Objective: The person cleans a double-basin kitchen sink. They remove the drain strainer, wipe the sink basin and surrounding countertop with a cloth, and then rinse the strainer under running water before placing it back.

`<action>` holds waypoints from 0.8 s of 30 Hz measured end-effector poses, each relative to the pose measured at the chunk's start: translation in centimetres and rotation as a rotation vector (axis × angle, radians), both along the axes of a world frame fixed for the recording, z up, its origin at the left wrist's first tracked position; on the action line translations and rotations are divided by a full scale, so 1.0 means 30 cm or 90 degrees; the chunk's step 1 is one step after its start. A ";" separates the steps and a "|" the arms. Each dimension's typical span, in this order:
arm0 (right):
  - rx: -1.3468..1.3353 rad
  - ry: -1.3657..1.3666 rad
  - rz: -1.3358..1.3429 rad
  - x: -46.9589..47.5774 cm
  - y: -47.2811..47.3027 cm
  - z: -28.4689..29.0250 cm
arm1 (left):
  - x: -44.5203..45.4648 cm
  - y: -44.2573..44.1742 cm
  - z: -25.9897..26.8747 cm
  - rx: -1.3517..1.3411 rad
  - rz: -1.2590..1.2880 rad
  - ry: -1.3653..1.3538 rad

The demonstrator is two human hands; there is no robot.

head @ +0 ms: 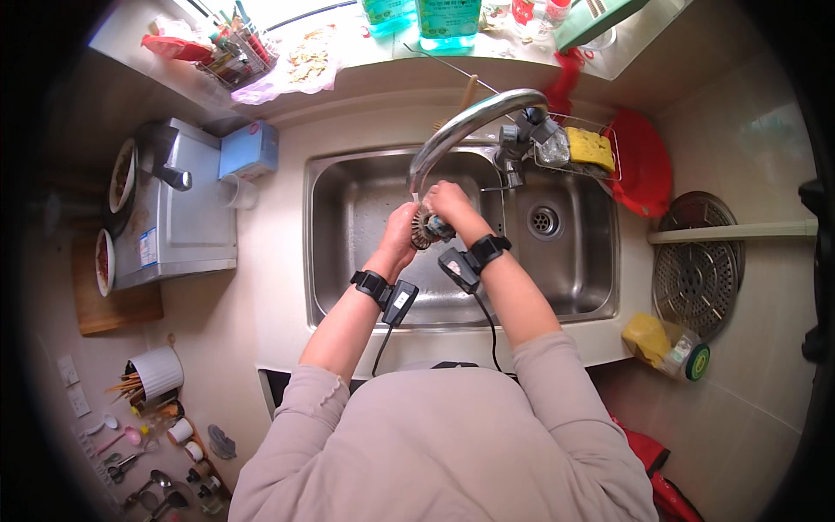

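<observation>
Over the large basin of a stainless steel double sink (365, 171), my left hand (399, 233) grips a round, slotted dark metal part (420, 233) by its side. My right hand (449, 201) curls over the top of that part, with its fingertips partly hidden. Below the right hand shows a small pale blue and white piece (436, 226); whether it belongs to the part or is a separate thing I cannot tell. A curved chrome faucet (476, 121) has its spout end right above both hands, and a short stream of water falls beside the left fingers.
A wire rack with a yellow sponge (590, 149) stands behind the smaller basin. At right are a red plastic basin (642, 163), perforated metal steamer plates (695, 287) and a clear jar (675, 349). A grey metal appliance (196, 209) and plastic cup (236, 191) stand at left.
</observation>
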State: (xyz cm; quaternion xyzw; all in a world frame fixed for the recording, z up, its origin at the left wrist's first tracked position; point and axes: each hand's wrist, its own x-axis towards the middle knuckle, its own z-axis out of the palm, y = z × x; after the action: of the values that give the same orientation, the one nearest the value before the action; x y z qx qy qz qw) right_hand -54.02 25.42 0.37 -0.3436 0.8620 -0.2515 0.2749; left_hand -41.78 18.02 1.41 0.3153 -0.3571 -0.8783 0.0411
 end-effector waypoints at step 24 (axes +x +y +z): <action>-0.586 -0.264 -0.051 0.119 0.128 -0.068 | 0.054 -0.141 -0.129 0.400 0.133 0.085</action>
State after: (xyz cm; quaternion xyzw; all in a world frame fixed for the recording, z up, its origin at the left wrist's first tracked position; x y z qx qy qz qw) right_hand -50.45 29.25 -1.66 -0.3387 0.6017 -0.6786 0.2505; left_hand -40.17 13.80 -2.48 0.2894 -0.0315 -0.9551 0.0552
